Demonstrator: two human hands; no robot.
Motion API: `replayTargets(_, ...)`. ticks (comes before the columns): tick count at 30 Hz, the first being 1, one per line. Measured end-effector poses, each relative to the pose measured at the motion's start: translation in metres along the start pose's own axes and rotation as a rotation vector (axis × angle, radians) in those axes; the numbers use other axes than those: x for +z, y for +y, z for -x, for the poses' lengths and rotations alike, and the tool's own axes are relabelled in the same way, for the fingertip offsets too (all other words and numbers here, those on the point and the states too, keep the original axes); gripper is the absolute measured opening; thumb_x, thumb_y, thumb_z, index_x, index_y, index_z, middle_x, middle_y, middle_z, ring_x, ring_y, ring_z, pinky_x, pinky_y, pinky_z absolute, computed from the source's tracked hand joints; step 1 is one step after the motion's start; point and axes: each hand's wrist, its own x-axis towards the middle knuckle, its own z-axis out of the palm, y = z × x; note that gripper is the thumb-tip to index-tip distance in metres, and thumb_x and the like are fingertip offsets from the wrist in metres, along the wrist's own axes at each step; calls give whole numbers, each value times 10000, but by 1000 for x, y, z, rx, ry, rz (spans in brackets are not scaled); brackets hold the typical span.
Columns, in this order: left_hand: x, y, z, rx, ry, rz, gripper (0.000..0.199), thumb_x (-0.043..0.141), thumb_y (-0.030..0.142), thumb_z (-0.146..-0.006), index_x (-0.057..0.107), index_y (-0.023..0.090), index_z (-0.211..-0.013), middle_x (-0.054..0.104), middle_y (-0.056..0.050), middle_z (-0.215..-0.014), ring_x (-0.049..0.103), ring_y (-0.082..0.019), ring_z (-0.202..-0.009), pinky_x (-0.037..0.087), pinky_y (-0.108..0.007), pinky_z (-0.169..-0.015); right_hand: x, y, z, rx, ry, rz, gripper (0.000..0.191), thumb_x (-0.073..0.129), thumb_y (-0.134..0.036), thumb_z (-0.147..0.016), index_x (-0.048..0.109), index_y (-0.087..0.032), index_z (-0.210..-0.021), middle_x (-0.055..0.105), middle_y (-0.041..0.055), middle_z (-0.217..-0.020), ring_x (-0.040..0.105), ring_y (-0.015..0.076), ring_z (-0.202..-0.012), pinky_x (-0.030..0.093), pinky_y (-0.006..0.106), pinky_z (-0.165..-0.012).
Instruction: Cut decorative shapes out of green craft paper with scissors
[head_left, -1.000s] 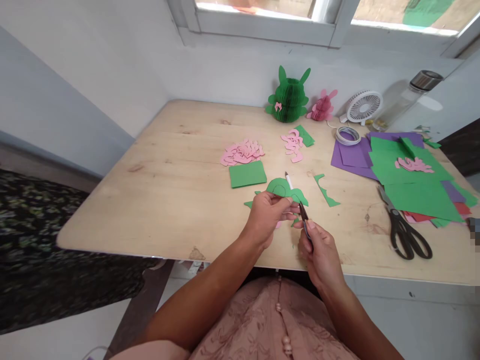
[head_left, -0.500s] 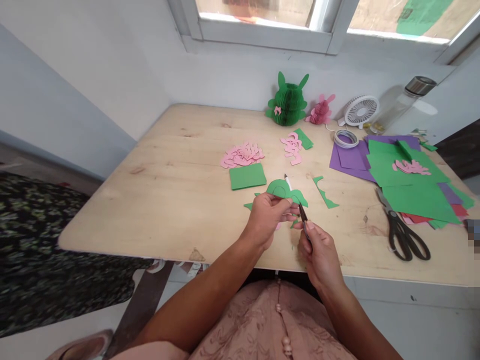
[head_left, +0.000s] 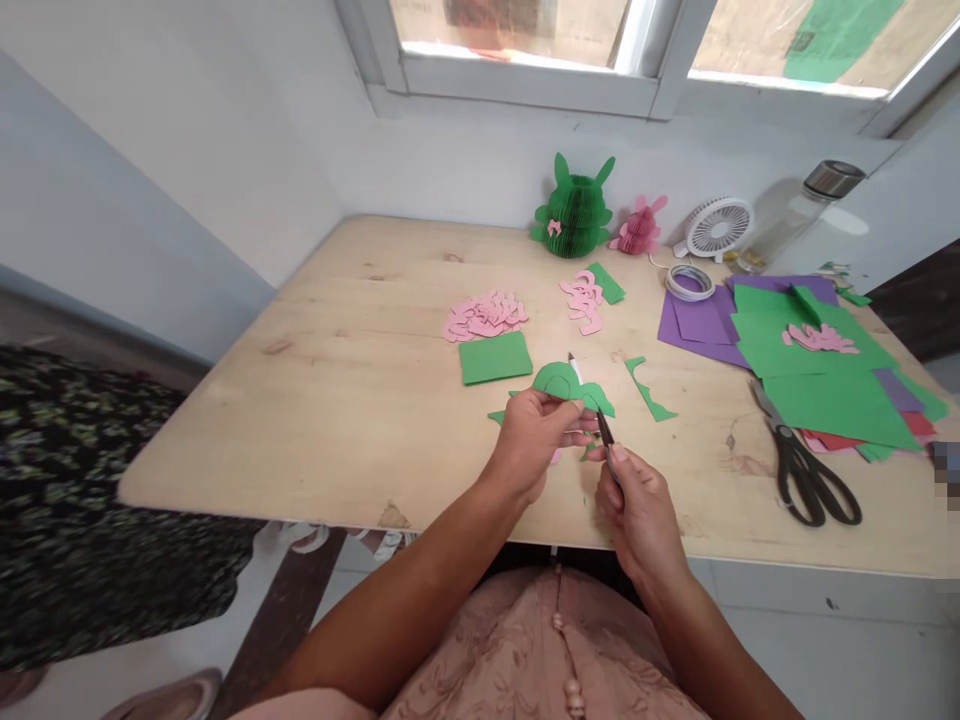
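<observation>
In my left hand (head_left: 529, 435) is a piece of green paper (head_left: 556, 380), pinched between thumb and fingers. Its upper edge is cut in rounded bumps, and curved pencil-like lines show on it. My right hand (head_left: 637, 495) grips small scissors (head_left: 605, 430) with dark narrow blades, their handles hidden in the fist. The blade tips meet the right part of the paper's lower edge. Behind the paper lies a white pen (head_left: 575, 368) with a dark tip. A green offcut (head_left: 649, 392) rests to the right, and green scraps (head_left: 496, 416) lie partly under my left hand.
Pink cutouts (head_left: 486, 316), a green card (head_left: 495, 358) and more pink pieces (head_left: 583, 300) lie beyond my hands. To the right are large black-handled scissors (head_left: 806, 475), green sheets (head_left: 840, 405), purple paper (head_left: 701, 320) and tape (head_left: 690, 283). Paper figures (head_left: 574, 215), a fan (head_left: 718, 228) and a bottle (head_left: 795, 215) line the wall.
The view has tilted slightly, so the table sits a little lower in the picture. Both hands, the green paper and the small scissors keep nearly the same positions.
</observation>
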Motion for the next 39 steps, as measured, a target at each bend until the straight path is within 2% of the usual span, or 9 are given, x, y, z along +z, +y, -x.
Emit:
replayTargets(16,2,0,0,6,13,45,37,648,151,-682,638,115,-681,705,-77,-634,660,-140,-571,524,-229,-575,-3,3,-2,-4,3,3,358,661,-520,-759,634,-165,-731,288,-108,-435,159,66,-398,107,217,-385)
replayTargets(23,2,1,2,-4,-3,51,31,647,141,-684,647,113,-696,710,-87,-651,653,-134,-554,525,-227,-572,-2,3,0,0,10,6,376,675,-528,-740,657,-154,-782,264,-117,-440,140,62,-390,91,212,-379)
replayTargets(34,2,1,4,-14,-7,53,61,664,168,-684,642,111,-683,713,-89,-659,647,-129,-536,530,-233,-577,-2,6,0,-30,45,10,367,679,-524,-732,647,-159,-761,244,-118,-441,142,67,-401,97,215,-388)
replayTargets(39,2,2,5,-13,-6,46,67,650,177,-696,633,113,-684,711,-93,-657,672,-154,-601,530,-243,-598,-3,4,2,-36,29,50,364,660,-528,-751,631,-165,-753,266,-108,-450,162,73,-409,106,219,-395)
